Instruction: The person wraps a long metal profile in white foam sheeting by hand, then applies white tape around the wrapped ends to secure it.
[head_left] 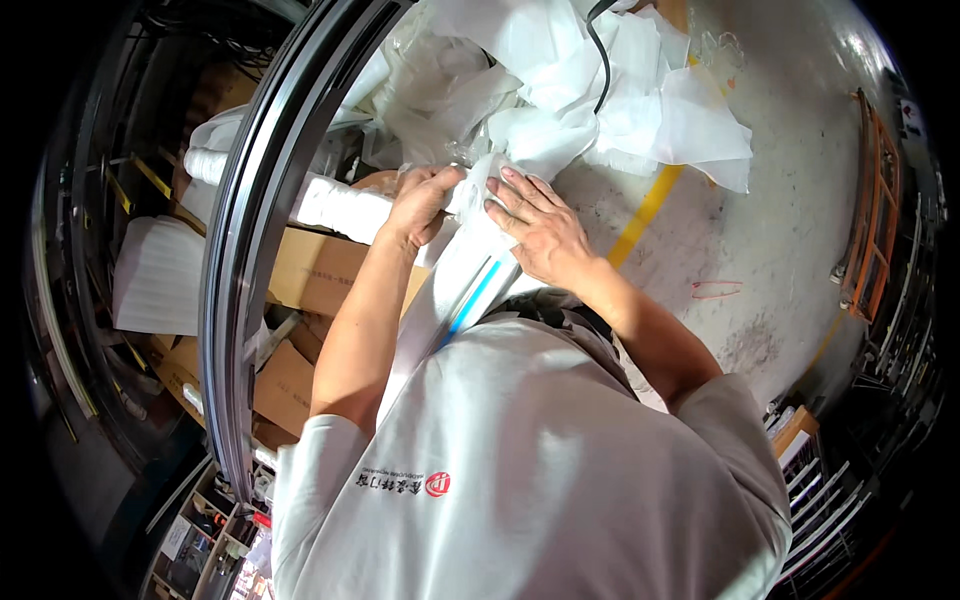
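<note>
A long, narrow piece wrapped in white foam sheet (450, 262) runs from beneath my hands back to the left side of my body. A bright blue stripe (470, 304) shows along it. My left hand (417, 207) is closed at its upper left side, thumb and curled fingers gripping the wrap's edge. Flat on the wrap lies my right hand (543, 228), its fingers stretched out and slightly apart. What lies inside the wrap under my palms is hidden.
A dark grey metal profile (262, 180) rises in a curve at my left. Beyond my hands, crumpled white foam sheets (560, 60) are heaped. Cardboard boxes (318, 270) and a white foam roll (340, 207) sit at left. A yellow line (645, 213) crosses the floor; an orange rack (876, 215) stands right.
</note>
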